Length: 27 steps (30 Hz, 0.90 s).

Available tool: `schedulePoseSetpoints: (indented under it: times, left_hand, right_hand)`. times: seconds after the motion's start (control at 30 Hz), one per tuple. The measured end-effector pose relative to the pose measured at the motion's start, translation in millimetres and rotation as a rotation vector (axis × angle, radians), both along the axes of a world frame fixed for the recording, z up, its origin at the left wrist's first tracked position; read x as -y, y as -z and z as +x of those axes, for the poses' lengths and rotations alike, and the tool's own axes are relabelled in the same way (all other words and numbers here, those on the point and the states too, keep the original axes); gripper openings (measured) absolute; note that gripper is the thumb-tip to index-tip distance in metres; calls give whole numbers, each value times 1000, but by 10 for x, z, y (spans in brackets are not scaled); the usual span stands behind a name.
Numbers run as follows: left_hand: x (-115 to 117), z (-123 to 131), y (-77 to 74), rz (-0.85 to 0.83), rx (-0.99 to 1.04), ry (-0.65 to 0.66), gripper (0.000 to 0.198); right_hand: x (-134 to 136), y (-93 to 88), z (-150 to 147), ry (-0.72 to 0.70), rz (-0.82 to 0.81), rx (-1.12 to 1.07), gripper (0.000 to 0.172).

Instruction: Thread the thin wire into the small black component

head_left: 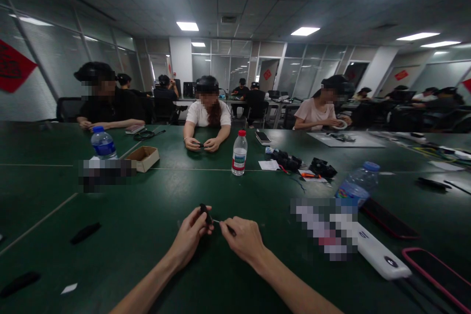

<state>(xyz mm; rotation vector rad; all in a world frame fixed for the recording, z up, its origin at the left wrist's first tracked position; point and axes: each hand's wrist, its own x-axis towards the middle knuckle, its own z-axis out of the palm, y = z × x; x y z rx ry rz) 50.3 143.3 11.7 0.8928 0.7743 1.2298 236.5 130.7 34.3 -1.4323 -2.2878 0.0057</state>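
Looking at a big green table (162, 206), with 3 people along the far side: 1 person in black (123, 103) at left, 1 person in white (208, 117) in the middle, 1 person in pink (314, 112) at right. Down at near middle, a left hand (193, 230) grasping a small black part (206, 213), tilted. Just right of that, a right hand (243, 238) clenched around a slim tool (231, 230), with a thin shaft (216, 221) aimed left at the part. Can't tell about contact at the tip.

To do this bit well, probably best to brace low against the table, pin the part firmly, line the shaft up straight and go light on pressure. Keep left fingers out of the tip's path, in case of a slip.

Now the count, big stuff first. 3 bottles: 1 blue-capped bottle (104, 146) far left, 1 red-capped bottle (239, 154) far middle, 1 blue-labelled bottle (358, 181) at right. 1 cardboard box (147, 161) beside the far-left bottle. 1 white brick, maybe a power bank (379, 250), near right. 2 loose dark pieces (85, 233) near left. 1 white scrap (69, 288), also near left.
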Motion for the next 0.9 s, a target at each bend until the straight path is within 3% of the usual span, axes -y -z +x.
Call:
schedulePoseSetpoints:
  times: [0.37, 0.57, 0.73, 0.9]
  left_hand:
    - [-91, -1, 127, 23, -85, -71, 41]
    - [-57, 1, 80, 73, -157, -70, 43]
    - [-10, -2, -4, 82, -187, -19, 70]
    - [-5, -19, -57, 96, -257, 39, 59]
  right_hand:
    - [-1, 3, 24, 42, -2, 96, 42]
    - [5, -14, 21, 43, -12, 90, 41]
    - [12, -30, 44, 23, -26, 109, 40]
    - [16, -75, 114, -17, 23, 159, 38]
